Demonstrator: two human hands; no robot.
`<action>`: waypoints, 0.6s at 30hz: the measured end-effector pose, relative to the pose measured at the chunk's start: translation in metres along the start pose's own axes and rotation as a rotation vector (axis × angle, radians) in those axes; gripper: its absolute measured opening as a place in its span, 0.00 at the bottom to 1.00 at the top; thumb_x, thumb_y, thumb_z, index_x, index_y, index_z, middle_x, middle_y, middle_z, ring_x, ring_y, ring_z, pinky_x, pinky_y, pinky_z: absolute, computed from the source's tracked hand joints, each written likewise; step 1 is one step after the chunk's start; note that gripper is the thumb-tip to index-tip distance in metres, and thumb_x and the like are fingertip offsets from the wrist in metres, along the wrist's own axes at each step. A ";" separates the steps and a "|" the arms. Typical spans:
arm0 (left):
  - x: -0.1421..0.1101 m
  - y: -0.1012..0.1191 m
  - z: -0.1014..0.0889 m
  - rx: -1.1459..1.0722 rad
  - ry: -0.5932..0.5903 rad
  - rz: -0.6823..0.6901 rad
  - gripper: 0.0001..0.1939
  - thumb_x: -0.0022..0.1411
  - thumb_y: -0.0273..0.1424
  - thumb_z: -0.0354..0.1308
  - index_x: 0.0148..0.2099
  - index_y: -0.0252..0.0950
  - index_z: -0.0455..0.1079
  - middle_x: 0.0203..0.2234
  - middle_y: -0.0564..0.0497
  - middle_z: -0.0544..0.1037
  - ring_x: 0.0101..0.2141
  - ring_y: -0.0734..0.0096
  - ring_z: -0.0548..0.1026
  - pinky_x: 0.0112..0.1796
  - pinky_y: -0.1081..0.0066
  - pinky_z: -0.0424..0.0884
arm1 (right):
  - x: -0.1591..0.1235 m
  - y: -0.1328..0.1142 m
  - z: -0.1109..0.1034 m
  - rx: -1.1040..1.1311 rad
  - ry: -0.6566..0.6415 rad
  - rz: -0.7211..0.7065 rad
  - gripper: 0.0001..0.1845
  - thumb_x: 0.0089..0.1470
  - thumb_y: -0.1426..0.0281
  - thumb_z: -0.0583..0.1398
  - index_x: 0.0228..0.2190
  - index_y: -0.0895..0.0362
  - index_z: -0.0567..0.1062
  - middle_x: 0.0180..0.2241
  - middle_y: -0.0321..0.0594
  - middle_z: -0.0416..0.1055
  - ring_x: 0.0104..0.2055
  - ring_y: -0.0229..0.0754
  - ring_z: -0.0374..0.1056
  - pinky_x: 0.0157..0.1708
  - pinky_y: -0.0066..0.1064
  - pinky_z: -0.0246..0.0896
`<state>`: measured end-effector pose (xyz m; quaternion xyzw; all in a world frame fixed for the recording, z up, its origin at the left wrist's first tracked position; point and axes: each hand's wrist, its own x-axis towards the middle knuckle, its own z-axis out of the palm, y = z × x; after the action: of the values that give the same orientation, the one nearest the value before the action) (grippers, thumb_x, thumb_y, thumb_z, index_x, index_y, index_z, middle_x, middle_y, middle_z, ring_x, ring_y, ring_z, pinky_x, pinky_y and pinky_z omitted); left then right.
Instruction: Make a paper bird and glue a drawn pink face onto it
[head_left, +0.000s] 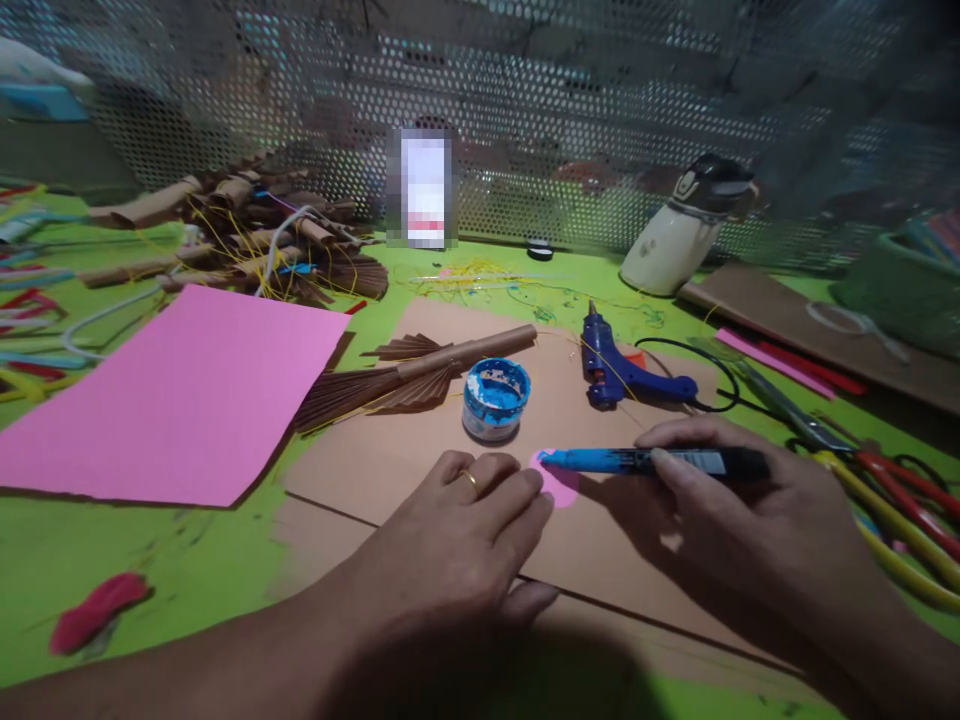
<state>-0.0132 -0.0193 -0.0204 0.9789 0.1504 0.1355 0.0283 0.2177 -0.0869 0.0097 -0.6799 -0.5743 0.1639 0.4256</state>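
My right hand (742,510) is closed around a marker pen (675,461) with a black body and a blue-smeared front end. Its tip touches the upper left of a small pink paper circle (561,487) lying on brown cardboard (360,470). My left hand (480,520), with a ring on one finger, is curled with its fingers pressed down on the circle's left edge, holding it in place. Just beyond stands an open paint pot (496,400), blue paint streaking its rim and inside.
A pink sheet (180,400) lies left, near a heap of pleated brown paper pieces (255,230). Behind the pot is a rolled-and-pleated paper piece (427,360). A blue glue gun (622,370) with its cord, scissors (885,490) and a white jug (675,235) stand right. Perforated metal (510,100) closes the back.
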 end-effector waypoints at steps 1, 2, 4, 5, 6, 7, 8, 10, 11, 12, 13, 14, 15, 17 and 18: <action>0.000 0.000 0.000 -0.002 -0.001 -0.001 0.24 0.69 0.43 0.46 0.55 0.29 0.65 0.47 0.40 0.74 0.48 0.53 0.66 0.44 0.56 0.61 | 0.000 0.000 0.000 0.001 -0.012 0.004 0.03 0.50 0.67 0.62 0.28 0.52 0.77 0.26 0.33 0.75 0.24 0.39 0.71 0.24 0.26 0.68; 0.000 0.000 0.000 -0.005 -0.006 -0.006 0.24 0.69 0.43 0.47 0.55 0.29 0.65 0.47 0.40 0.74 0.48 0.53 0.66 0.44 0.56 0.61 | 0.000 -0.001 0.001 0.009 -0.020 0.016 0.03 0.51 0.67 0.62 0.28 0.52 0.77 0.24 0.33 0.74 0.23 0.38 0.70 0.23 0.26 0.67; 0.000 0.001 -0.001 -0.016 -0.025 -0.024 0.23 0.68 0.42 0.49 0.55 0.29 0.66 0.47 0.41 0.74 0.48 0.54 0.66 0.45 0.57 0.61 | 0.000 -0.003 0.002 0.045 -0.026 0.053 0.04 0.51 0.67 0.61 0.28 0.53 0.76 0.20 0.32 0.71 0.21 0.37 0.68 0.21 0.25 0.65; 0.000 0.003 -0.002 -0.023 -0.028 -0.031 0.22 0.68 0.41 0.50 0.54 0.29 0.66 0.47 0.42 0.75 0.48 0.54 0.66 0.45 0.57 0.61 | -0.001 -0.004 0.003 0.065 -0.022 0.071 0.05 0.52 0.66 0.61 0.28 0.53 0.76 0.19 0.32 0.70 0.20 0.36 0.67 0.20 0.25 0.64; 0.000 0.004 -0.003 -0.028 -0.026 -0.038 0.22 0.67 0.41 0.50 0.54 0.30 0.66 0.47 0.42 0.75 0.48 0.54 0.66 0.45 0.57 0.61 | -0.001 -0.005 0.004 0.079 -0.020 0.084 0.05 0.52 0.66 0.61 0.28 0.53 0.76 0.18 0.31 0.69 0.19 0.36 0.66 0.20 0.24 0.64; 0.000 0.005 -0.004 -0.033 -0.026 -0.049 0.21 0.67 0.40 0.51 0.54 0.30 0.66 0.47 0.42 0.75 0.48 0.54 0.66 0.45 0.57 0.60 | -0.001 -0.006 0.004 0.088 -0.025 0.084 0.05 0.52 0.66 0.61 0.28 0.53 0.76 0.18 0.31 0.68 0.19 0.36 0.66 0.20 0.24 0.64; 0.000 0.006 -0.005 -0.035 -0.024 -0.056 0.21 0.67 0.40 0.51 0.54 0.30 0.66 0.47 0.43 0.75 0.48 0.54 0.66 0.45 0.57 0.60 | -0.001 -0.007 0.005 0.091 -0.035 0.077 0.05 0.52 0.65 0.61 0.28 0.53 0.76 0.17 0.31 0.68 0.19 0.35 0.66 0.19 0.24 0.64; 0.000 0.007 -0.007 -0.038 -0.024 -0.068 0.21 0.67 0.41 0.52 0.54 0.30 0.67 0.48 0.43 0.75 0.48 0.54 0.65 0.45 0.57 0.60 | -0.001 -0.007 0.006 0.086 -0.045 0.071 0.05 0.52 0.65 0.61 0.28 0.54 0.76 0.18 0.31 0.69 0.19 0.35 0.65 0.19 0.24 0.63; 0.000 0.007 -0.007 -0.043 -0.025 -0.067 0.21 0.67 0.41 0.52 0.54 0.31 0.66 0.48 0.43 0.75 0.48 0.54 0.65 0.45 0.57 0.60 | -0.001 -0.007 0.006 0.085 -0.044 0.075 0.06 0.52 0.65 0.61 0.28 0.54 0.76 0.18 0.31 0.69 0.19 0.35 0.65 0.19 0.24 0.63; 0.000 0.007 -0.007 -0.048 -0.027 -0.066 0.21 0.67 0.41 0.51 0.54 0.31 0.66 0.48 0.43 0.75 0.48 0.54 0.65 0.44 0.57 0.60 | -0.001 -0.007 0.006 0.086 -0.040 0.084 0.06 0.52 0.65 0.61 0.28 0.54 0.76 0.18 0.31 0.69 0.19 0.35 0.65 0.19 0.24 0.63; 0.000 0.006 -0.006 -0.054 -0.029 -0.066 0.22 0.67 0.41 0.51 0.54 0.31 0.66 0.48 0.43 0.75 0.48 0.54 0.65 0.44 0.57 0.60 | -0.001 -0.007 0.005 0.087 -0.032 0.094 0.07 0.52 0.64 0.61 0.28 0.54 0.76 0.18 0.31 0.69 0.19 0.35 0.65 0.19 0.24 0.63; 0.000 0.006 -0.006 -0.060 -0.031 -0.066 0.22 0.67 0.42 0.51 0.54 0.31 0.66 0.48 0.43 0.75 0.48 0.54 0.65 0.44 0.57 0.60 | -0.001 -0.006 0.005 0.085 -0.030 0.096 0.08 0.52 0.63 0.61 0.28 0.54 0.76 0.18 0.31 0.69 0.19 0.35 0.65 0.19 0.24 0.63; 0.000 0.005 -0.005 -0.064 -0.033 -0.065 0.22 0.67 0.42 0.51 0.55 0.31 0.66 0.48 0.43 0.75 0.48 0.54 0.65 0.44 0.57 0.60 | -0.001 -0.005 0.004 0.078 -0.045 0.084 0.08 0.52 0.62 0.62 0.28 0.54 0.76 0.18 0.32 0.69 0.19 0.36 0.65 0.19 0.25 0.64; 0.000 0.005 -0.005 -0.064 -0.036 -0.064 0.22 0.67 0.41 0.51 0.55 0.30 0.66 0.48 0.43 0.74 0.48 0.54 0.65 0.45 0.57 0.60 | 0.000 -0.001 0.003 0.047 -0.076 0.046 0.08 0.52 0.62 0.62 0.28 0.54 0.76 0.18 0.32 0.69 0.19 0.36 0.66 0.19 0.24 0.64; 0.000 0.005 -0.005 -0.061 -0.037 -0.066 0.22 0.67 0.41 0.51 0.55 0.30 0.65 0.48 0.43 0.74 0.48 0.54 0.65 0.45 0.56 0.60 | 0.000 0.000 0.002 0.030 -0.087 0.026 0.08 0.52 0.63 0.62 0.28 0.54 0.76 0.19 0.32 0.70 0.19 0.36 0.66 0.19 0.24 0.64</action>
<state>-0.0128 -0.0240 -0.0155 0.9744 0.1778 0.1208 0.0656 0.2168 -0.0859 0.0084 -0.6730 -0.5808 0.2077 0.4082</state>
